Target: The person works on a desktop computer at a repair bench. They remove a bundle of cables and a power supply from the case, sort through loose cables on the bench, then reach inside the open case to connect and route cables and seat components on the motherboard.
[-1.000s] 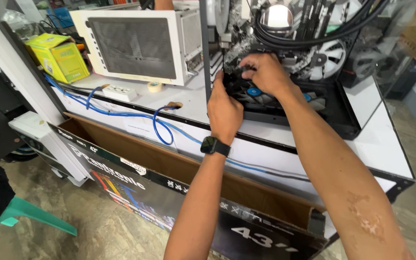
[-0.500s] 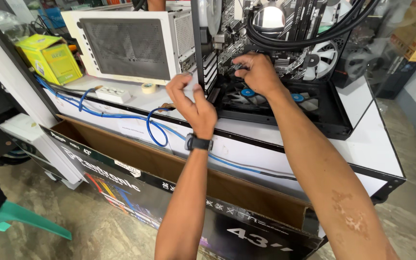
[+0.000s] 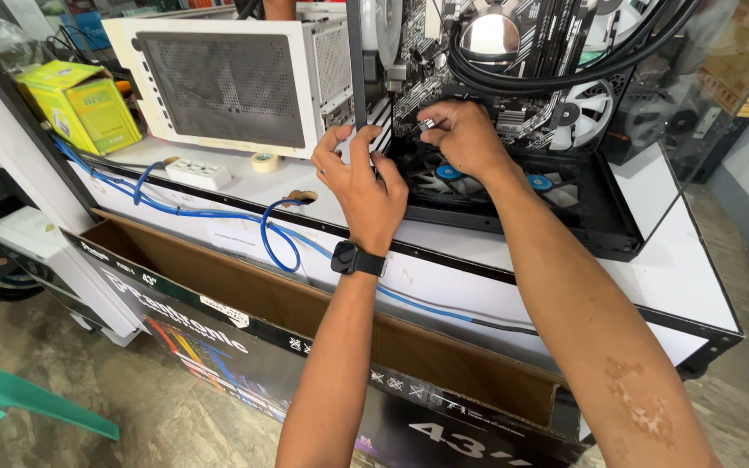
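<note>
Since before, my left hand (image 3: 359, 178) shifted to grip the open computer case (image 3: 513, 130) edge; right hand (image 3: 465, 139) pinched, seemingly, a small connector (image 3: 427, 124), crowding the desk (image 3: 669, 269).

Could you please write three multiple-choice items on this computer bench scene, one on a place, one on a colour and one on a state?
1. Where does the roll of tape lie?
A. On the white table, in front of the white perforated case
B. Inside the cardboard box
C. On the yellow box

2. What colour is the cable along the table's front edge?
A. Red
B. Blue
C. Green

3. What is the left hand doing?
A. Hanging free of everything
B. Resting flat on the floor
C. Gripping the front edge of the open computer case

Answers: 1 A, the tape sits on the tabletop by the white case. 2 B, it loops blue across the edge. 3 C, its fingers close on the case's frame while the right hand reaches inside.
</note>
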Motion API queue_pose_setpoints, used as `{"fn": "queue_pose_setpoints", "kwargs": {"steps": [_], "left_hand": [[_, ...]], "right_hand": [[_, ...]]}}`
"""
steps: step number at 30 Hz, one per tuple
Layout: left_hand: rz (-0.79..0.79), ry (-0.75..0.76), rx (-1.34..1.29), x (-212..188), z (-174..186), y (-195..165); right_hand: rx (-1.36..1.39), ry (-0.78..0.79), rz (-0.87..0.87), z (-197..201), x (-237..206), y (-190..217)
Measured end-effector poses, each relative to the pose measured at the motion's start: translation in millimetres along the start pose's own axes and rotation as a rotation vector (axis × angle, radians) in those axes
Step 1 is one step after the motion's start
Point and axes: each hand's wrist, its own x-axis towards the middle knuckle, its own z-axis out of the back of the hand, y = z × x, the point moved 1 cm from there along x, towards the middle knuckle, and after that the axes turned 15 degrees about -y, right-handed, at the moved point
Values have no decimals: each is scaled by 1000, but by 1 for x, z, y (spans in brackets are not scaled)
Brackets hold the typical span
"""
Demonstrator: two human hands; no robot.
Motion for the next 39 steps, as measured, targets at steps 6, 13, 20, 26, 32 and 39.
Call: {"fn": "queue_pose_setpoints", "kwargs": {"steps": [6, 13, 20, 26, 32, 39], "left_hand": [[-8, -7, -22, 2, 3, -1], [-193, 50, -21, 0, 7, -3], [-164, 30, 19, 0, 7, -1], [-156, 91, 41, 0, 8, -3], [-155, 93, 46, 0, 7, -4], [-165, 95, 47, -1, 7, -4]], "right_hand": [[65, 78, -141, -4, -2, 5], [73, 41, -80, -3, -1, 7], [76, 25, -114, -3, -2, 6], [70, 27, -74, -4, -1, 7], [18, 32, -96, -3, -1, 10], [-1, 41, -129, -3, -2, 12]]}}
